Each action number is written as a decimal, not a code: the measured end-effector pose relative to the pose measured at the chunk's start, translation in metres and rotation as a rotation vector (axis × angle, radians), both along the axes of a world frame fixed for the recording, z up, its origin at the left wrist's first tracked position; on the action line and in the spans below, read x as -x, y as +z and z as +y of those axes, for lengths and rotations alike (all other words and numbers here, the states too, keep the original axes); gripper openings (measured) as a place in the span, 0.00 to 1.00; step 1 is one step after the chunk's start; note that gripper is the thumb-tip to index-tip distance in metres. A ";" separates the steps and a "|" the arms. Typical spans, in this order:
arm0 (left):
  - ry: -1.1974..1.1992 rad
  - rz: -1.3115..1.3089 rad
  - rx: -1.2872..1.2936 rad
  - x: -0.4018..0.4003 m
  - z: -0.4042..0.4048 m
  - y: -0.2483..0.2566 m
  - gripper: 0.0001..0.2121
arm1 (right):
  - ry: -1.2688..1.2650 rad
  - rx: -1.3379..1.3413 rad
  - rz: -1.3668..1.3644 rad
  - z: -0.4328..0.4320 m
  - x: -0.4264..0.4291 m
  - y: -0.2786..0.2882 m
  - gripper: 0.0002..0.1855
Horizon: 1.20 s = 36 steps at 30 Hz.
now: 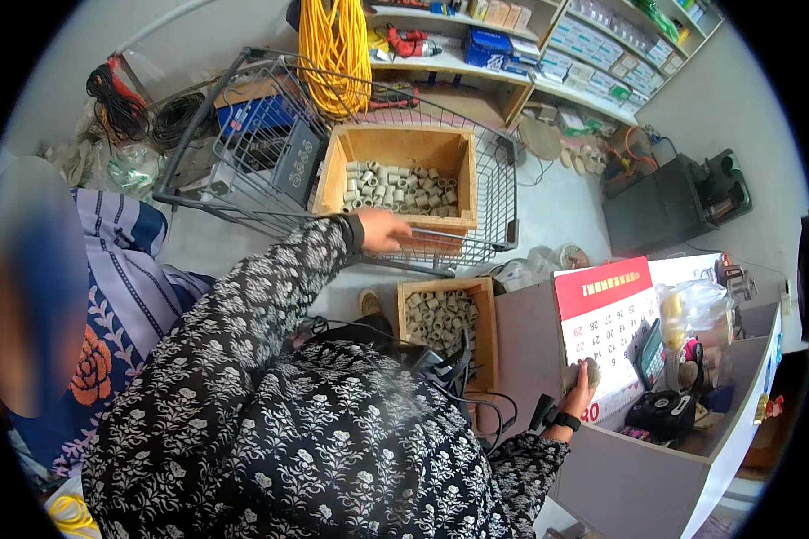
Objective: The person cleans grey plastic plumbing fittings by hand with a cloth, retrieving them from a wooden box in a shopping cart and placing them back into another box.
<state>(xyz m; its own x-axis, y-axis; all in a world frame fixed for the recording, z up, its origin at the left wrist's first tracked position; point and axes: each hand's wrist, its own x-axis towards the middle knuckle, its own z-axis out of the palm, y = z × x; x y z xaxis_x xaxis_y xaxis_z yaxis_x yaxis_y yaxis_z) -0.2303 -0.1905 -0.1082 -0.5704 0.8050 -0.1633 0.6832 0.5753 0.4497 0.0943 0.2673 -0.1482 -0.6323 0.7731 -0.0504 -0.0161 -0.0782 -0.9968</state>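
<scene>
My left hand (381, 230) lies at the near top rail of a wire shopping cart (505, 195); whether its fingers close round the rail is unclear. Inside the cart, just beyond this hand, a wooden box (404, 140) holds many short grey pipe fittings (394, 188). My right hand (580, 391), with a black band at its wrist, grips small grey-brown pieces (569, 378) over a large calendar (603, 296), near its lower edge. Below the cart, a second wooden box (485, 316) with similar fittings (441, 316) stands between the body and the desk.
A desk (532, 330) at right bears a calculator (649, 356), a black device (661, 412) and plastic bags. A person in a patterned garment (135, 269) is close at left. Yellow cable (336, 54) hangs over the cart's far side; stocked shelves (445, 64) and a dark bin (654, 202) stand beyond.
</scene>
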 end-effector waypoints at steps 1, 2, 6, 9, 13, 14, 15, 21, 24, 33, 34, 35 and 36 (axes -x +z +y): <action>0.096 -0.033 0.020 0.003 -0.001 0.010 0.17 | 0.027 -0.003 -0.010 -0.001 0.011 0.005 0.16; 0.159 -0.037 -0.026 0.007 -0.001 0.020 0.16 | 0.052 -0.006 -0.018 -0.002 0.022 0.009 0.16; 0.210 -0.093 -0.277 0.038 0.012 0.052 0.14 | -0.014 -0.124 -0.053 0.005 0.066 0.013 0.15; 0.209 -0.152 -0.486 0.055 0.038 0.088 0.12 | -0.156 -0.120 -0.068 0.023 0.094 -0.007 0.17; 0.153 -0.246 -0.600 0.081 0.061 0.139 0.10 | -0.334 -0.233 -0.047 0.024 0.131 -0.022 0.18; 0.164 -0.247 -0.627 0.089 0.064 0.142 0.09 | -0.355 -0.309 -0.098 0.022 0.139 -0.024 0.19; 0.166 -0.242 -0.621 0.095 0.073 0.141 0.09 | -0.388 -0.384 -0.153 0.025 0.136 -0.029 0.19; 0.312 -0.173 -0.223 0.166 0.081 0.055 0.08 | -0.376 -0.566 -0.347 0.022 0.127 -0.032 0.17; 0.385 -0.256 -0.009 0.194 0.062 -0.042 0.09 | -0.330 -0.608 -0.461 0.026 0.117 -0.042 0.17; 0.052 -0.281 0.691 0.168 0.058 -0.170 0.15 | -0.373 -0.405 -0.493 0.020 0.119 -0.035 0.14; 0.051 -0.339 0.654 0.162 0.057 -0.182 0.16 | -0.369 -0.446 -0.485 0.022 0.118 -0.037 0.13; 0.046 -0.358 0.643 0.160 0.057 -0.193 0.19 | -0.363 -0.486 -0.478 0.024 0.117 -0.038 0.13; 0.009 -0.348 0.627 0.156 0.060 -0.194 0.19 | -0.360 -0.504 -0.489 0.024 0.118 -0.037 0.13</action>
<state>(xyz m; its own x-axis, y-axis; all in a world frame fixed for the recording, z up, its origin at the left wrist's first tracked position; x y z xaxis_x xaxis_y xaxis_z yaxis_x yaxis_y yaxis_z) -0.3866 -0.1308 -0.3023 -0.4072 0.4956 -0.7672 0.5546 0.8016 0.2234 -0.0233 0.2909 -0.1851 -0.3348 0.9298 0.1527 0.4947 0.3114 -0.8114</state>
